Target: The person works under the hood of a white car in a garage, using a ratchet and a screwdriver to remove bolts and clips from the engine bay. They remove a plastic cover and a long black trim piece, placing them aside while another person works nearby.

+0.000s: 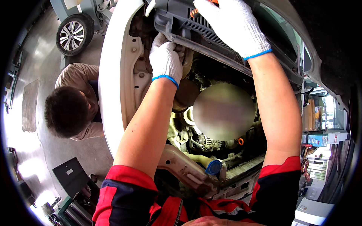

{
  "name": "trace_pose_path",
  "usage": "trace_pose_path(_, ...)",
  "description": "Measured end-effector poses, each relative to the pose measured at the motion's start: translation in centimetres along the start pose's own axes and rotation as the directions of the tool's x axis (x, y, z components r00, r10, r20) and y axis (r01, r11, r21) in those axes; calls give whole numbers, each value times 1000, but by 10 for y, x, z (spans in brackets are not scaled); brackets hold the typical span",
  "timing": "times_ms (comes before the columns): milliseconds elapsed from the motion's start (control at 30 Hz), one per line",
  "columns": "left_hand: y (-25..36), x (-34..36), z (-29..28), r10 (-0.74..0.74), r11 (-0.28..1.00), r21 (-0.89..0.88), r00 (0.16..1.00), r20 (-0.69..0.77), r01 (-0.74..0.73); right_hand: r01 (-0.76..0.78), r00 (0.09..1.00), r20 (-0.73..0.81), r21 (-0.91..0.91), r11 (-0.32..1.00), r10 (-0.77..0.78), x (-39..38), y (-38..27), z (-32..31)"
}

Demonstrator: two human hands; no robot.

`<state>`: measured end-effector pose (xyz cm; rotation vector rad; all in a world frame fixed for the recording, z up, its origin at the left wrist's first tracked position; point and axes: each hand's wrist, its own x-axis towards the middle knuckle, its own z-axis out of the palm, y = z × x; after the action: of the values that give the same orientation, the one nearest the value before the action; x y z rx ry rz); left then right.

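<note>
My right hand (237, 30), in a white knit glove with a blue cuff, is closed round the orange-and-black handle of a screwdriver (194, 13). The thin dark shaft slants down and left over the slotted grey plastic cowl panel (203, 28). My left hand (166, 59), gloved the same way, grips the panel's left front corner from below, its fingers curled and partly hidden by the edge. Under both arms lies the open engine bay, with a blue-capped filler neck (213, 167) near me and a small orange ring (240, 141). A round blur covers its middle.
A white fender (113, 75) runs along the left side of the bay. Beyond it, a person (71, 101) bends low beside the car. A wheel (74, 34) stands at the far left, and a dark-lidded box (71, 177) at the near left.
</note>
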<state>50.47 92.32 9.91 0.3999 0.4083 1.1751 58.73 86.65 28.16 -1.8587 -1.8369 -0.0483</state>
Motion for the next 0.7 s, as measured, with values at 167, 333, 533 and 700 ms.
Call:
trace_pose_path(167, 5, -13, 12, -49, 995, -86, 996, -74, 42, 2, 1000, 9, -8, 1000, -2, 1, 1, 0)
trace_pose_path(333, 5, -10, 3, -58, 996, -62, 998, -28, 56, 16, 1000, 16, -6, 1000, -15, 4, -2, 3)
trace_pose_path(533, 5, -6, -4, -84, 992, -86, 994, 76, 90, 29, 999, 22, -6, 1000, -29, 7, -5, 5)
trace_pose_path(700, 8, -10, 10, -81, 991, -104, 996, 39, 85, 38, 999, 28, -1, 999, -38, 7, -6, 4)
